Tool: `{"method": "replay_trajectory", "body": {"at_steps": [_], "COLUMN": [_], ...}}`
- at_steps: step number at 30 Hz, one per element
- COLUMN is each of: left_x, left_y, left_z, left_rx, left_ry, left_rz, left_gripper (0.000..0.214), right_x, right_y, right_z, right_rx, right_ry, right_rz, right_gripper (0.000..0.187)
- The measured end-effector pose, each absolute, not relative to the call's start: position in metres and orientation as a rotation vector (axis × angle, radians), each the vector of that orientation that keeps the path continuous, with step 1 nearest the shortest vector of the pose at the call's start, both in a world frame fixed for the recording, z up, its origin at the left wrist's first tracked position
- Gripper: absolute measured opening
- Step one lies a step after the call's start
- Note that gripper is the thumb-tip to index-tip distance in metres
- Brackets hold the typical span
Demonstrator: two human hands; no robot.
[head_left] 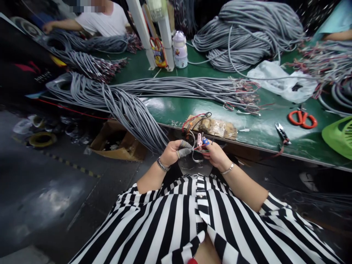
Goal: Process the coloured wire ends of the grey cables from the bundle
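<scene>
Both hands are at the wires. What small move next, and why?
I'd probably keep the left hand steady and spread the thin wires with the right hand: both hands meet at these wires, which bunch close to the small pink piece, and I can't tell whether any is seated in it.
</scene>
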State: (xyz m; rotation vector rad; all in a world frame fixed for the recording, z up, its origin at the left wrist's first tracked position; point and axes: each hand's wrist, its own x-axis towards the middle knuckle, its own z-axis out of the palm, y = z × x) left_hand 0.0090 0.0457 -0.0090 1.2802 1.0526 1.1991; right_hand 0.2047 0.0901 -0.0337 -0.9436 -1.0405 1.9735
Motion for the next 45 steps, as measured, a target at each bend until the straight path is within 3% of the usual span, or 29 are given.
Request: {"method": "replay_trajectory", "body": {"at_steps": [5,11,19,31,45], "left_x": [0.018,0.021,0.025,0.027,0.007], "left_y": [0.054,0.056,0.058,0.053,-0.007], "left_z": [-0.02,-0.027,-0.026,-0.029,-0.02], "left_rx": [1.202,1.183,1.17,1.211,1.417], "left_ry": [1.094,1.085,1.08,1.075,1.001], "left_rz": [1.207,1.167,1.131,1.09,0.997], "left_gripper": [0.038,0.04,0.041,0.042,0.029], "right_x": [0.193,0.187,0.184,0.186,0.208], "right_y": [0.091,0.097,0.099,0.095,0.093], "right_z": [-0.035,-0.035,-0.03,-0.038,-0.054], "right_rx": [-0.992,-0.87,-0.843,-0.77,-0.78], "right_ry": [-0.971,-0.844,-0.773,-0.691,-0.602], "right_rz": [1.744,2.024,1.973,2.109,2.249], "right_gripper": [0.052,0.056,0.049,0.054,0.053]}}
